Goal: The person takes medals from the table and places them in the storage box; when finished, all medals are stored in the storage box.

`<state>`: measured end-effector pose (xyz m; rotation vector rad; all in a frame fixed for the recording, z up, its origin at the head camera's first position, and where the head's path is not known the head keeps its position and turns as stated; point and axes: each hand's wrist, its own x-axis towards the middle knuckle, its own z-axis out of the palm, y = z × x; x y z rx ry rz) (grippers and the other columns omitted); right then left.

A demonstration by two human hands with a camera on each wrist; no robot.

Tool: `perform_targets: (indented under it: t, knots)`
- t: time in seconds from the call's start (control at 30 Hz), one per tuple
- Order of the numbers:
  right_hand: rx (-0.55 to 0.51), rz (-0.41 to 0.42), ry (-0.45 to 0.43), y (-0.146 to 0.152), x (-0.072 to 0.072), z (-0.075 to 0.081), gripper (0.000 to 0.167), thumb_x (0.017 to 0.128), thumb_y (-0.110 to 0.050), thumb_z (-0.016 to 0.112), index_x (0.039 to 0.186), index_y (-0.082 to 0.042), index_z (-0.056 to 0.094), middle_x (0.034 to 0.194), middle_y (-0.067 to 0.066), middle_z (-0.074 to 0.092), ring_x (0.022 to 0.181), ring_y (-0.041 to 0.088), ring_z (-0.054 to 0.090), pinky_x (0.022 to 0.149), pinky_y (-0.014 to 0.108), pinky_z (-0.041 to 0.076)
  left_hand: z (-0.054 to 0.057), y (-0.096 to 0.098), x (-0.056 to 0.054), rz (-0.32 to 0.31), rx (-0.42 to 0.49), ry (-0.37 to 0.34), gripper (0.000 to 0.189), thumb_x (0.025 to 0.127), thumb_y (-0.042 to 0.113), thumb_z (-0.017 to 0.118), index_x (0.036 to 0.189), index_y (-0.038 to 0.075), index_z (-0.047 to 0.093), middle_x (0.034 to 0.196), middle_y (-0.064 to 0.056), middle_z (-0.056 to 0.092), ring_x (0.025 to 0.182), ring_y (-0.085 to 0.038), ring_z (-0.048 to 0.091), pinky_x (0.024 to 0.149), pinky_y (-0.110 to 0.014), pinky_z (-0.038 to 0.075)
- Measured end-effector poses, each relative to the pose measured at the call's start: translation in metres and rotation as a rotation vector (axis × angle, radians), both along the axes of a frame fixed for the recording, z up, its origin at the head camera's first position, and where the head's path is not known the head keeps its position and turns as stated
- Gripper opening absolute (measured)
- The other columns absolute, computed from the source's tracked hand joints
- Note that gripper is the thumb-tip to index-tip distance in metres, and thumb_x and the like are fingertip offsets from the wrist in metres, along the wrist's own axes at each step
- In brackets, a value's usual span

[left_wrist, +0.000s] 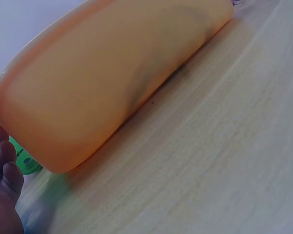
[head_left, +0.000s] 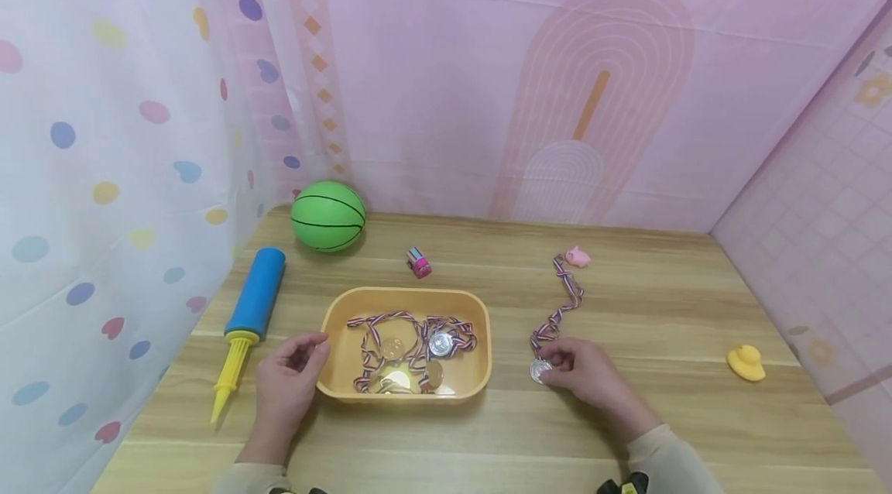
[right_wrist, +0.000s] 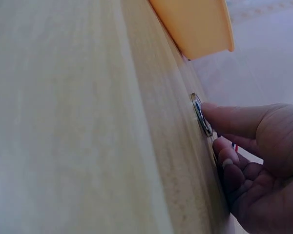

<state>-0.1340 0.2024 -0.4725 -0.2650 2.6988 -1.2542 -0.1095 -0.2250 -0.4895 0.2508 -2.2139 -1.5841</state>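
A yellow-orange plastic basin [head_left: 404, 297] stands on the table with several gold and silver medals inside, their striped ribbons tangled. At its left end my left hand [head_left: 291, 378] pinches the rim between thumb and fingers; in the left wrist view, curled fingers [left_wrist: 10, 170] show beside the basin wall [left_wrist: 102, 83]. Right of the basin, a silver medal [head_left: 540, 371] lies on the table, its striped ribbon [head_left: 555, 320] trailing away toward the back. My right hand [head_left: 581, 372] pinches this medal at its edge. In the right wrist view, the thumb presses on the medal [right_wrist: 201, 114], slightly tilted.
A green ball [head_left: 328, 216] sits at the back left, near a blue and yellow hand pump [head_left: 254, 296]. Behind the basin is a small pink and blue toy [head_left: 419, 262]. A pink pig figure [head_left: 578, 257] touches the ribbon's far end area. A yellow rubber duck [head_left: 746, 362] stands at right.
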Motion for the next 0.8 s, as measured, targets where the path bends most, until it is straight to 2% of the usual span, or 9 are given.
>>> perform_targets:
  t: [0.17,0.33,0.53,0.8]
  knots:
    - [-0.023,-0.033,-0.031,0.0014,-0.0004,-0.0015,0.031,0.072,-0.019,0.084,0.097,-0.009,0.068,0.084,0.000,0.061,0.074,0.015,0.054,0.065,0.025,0.046,0.0000,0.0000,0.0001,0.002,-0.001,-0.007,0.014,0.089,0.015,0.070,0.099,0.006,0.071,0.085,-0.001,0.063,0.076,-0.012,0.053,0.064,-0.013,0.046]
    - [0.018,-0.055,-0.033,-0.0013,0.0006,0.0020,0.037,0.070,-0.025,0.086,0.096,-0.007,0.067,0.083,0.000,0.060,0.074,0.014,0.053,0.066,0.025,0.046,0.0008,-0.0001,0.0008,0.003,-0.011,-0.043,0.017,0.090,0.018,0.069,0.103,0.007,0.071,0.091,-0.002,0.063,0.079,-0.012,0.053,0.066,-0.013,0.046]
    - [0.061,-0.058,-0.025,-0.0056,0.0013,0.0046,0.035,0.068,-0.021,0.087,0.092,-0.007,0.066,0.079,0.000,0.055,0.072,0.014,0.049,0.062,0.026,0.043,0.0002,-0.0008,0.0001,0.001,-0.015,-0.072,0.021,0.090,0.020,0.069,0.106,0.007,0.070,0.098,-0.004,0.065,0.082,-0.011,0.053,0.068,-0.012,0.046]
    - [0.081,-0.039,-0.005,-0.0048,0.0025,0.0035,0.032,0.067,-0.018,0.087,0.089,-0.008,0.065,0.077,0.000,0.053,0.070,0.015,0.048,0.061,0.027,0.041,0.0016,0.0000,0.0013,0.012,-0.028,-0.079,0.019,0.091,0.021,0.067,0.104,0.007,0.070,0.097,-0.006,0.065,0.081,-0.014,0.053,0.067,-0.012,0.047]
